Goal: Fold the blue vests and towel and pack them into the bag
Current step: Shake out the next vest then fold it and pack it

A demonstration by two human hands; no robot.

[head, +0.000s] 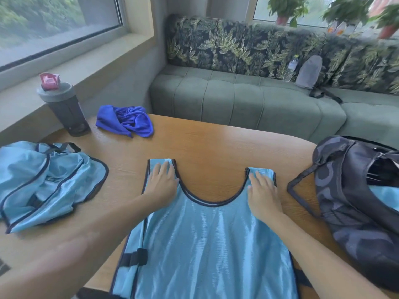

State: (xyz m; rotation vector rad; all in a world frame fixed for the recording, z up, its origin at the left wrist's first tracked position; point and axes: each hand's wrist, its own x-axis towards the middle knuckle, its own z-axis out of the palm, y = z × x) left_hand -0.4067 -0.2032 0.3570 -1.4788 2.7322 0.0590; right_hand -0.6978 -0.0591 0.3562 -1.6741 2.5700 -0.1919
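Observation:
A light blue vest (207,240) with dark trim lies flat on the wooden table (216,143), neck opening pointing away from me. My left hand (162,180) presses flat on its left shoulder strap. My right hand (262,189) presses flat on the right strap. More light blue vests (41,182) lie crumpled in a heap at the left. A royal blue towel (125,120) sits bunched at the far left of the table. The dark patterned bag (356,201) stands open at the right, with light blue cloth (386,196) showing inside.
A dark grey shaker bottle (64,106) with a pink lid stands at the table's far left corner, near the windowsill. Behind the table runs a green sofa (248,100) holding a water bottle (291,69) and a grey pouch (308,72).

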